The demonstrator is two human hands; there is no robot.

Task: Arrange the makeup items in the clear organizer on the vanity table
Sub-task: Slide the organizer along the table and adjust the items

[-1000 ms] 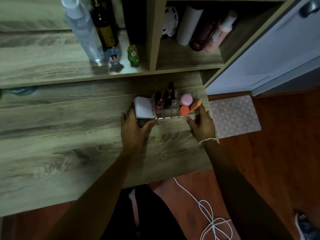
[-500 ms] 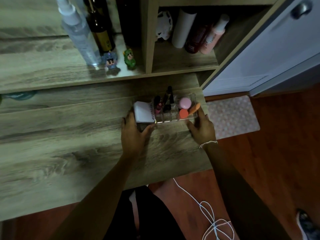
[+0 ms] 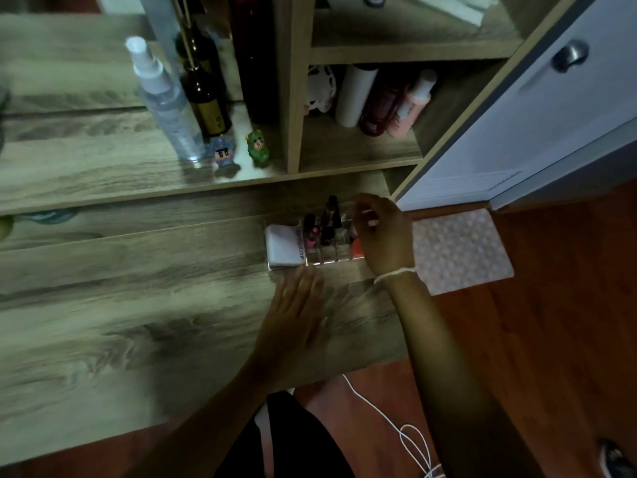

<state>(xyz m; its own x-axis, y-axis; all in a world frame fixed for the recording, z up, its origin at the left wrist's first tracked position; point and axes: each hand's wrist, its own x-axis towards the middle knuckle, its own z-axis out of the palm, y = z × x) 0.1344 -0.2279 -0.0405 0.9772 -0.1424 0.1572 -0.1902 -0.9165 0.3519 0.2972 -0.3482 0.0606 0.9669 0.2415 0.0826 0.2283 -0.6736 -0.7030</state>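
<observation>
We steady the clear organizer (image 3: 320, 262) with our flat, empty left hand (image 3: 298, 305), right hand (image 3: 382, 232) curled at three o'clock, grip unclear, nudging gently.

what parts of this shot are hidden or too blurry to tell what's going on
Head view only:
- The right end of the clear organizer is covered by the right hand, so what sits there and whether the grip holds anything cannot be told.
- The left hand is smeared by motion blur; its contact with the table is unclear.
- Bottle tops are cut off by the upper edge.
- Labels are too dark to read.
</observation>
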